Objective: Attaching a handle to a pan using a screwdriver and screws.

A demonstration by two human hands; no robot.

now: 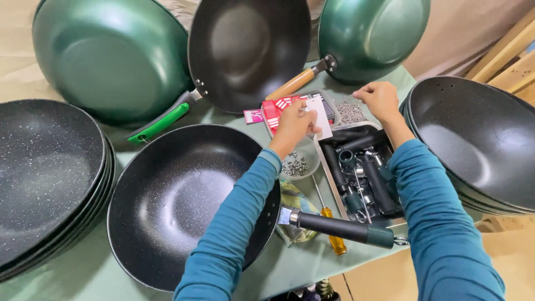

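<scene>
My left hand [293,126] reaches over a clear round bowl of small nuts [297,163] and pinches a small white card [319,116] beside a red patterned packet [277,107]. My right hand [380,99] hovers with fingers curled over a pile of small metal screws [351,112]; whether it grips any I cannot tell. In front of me lies a black speckled wok [178,200] with a black handle [340,227] ending in a green cap. A metal tray [333,184] between my arms holds several loose black handles and fittings.
Stacks of black woks stand at the left [42,173] and right [479,139]. Green woks [106,56] lean at the back, one showing its black inside [248,50]. A yellow-handled screwdriver [333,233] lies by the green table's front edge [290,273].
</scene>
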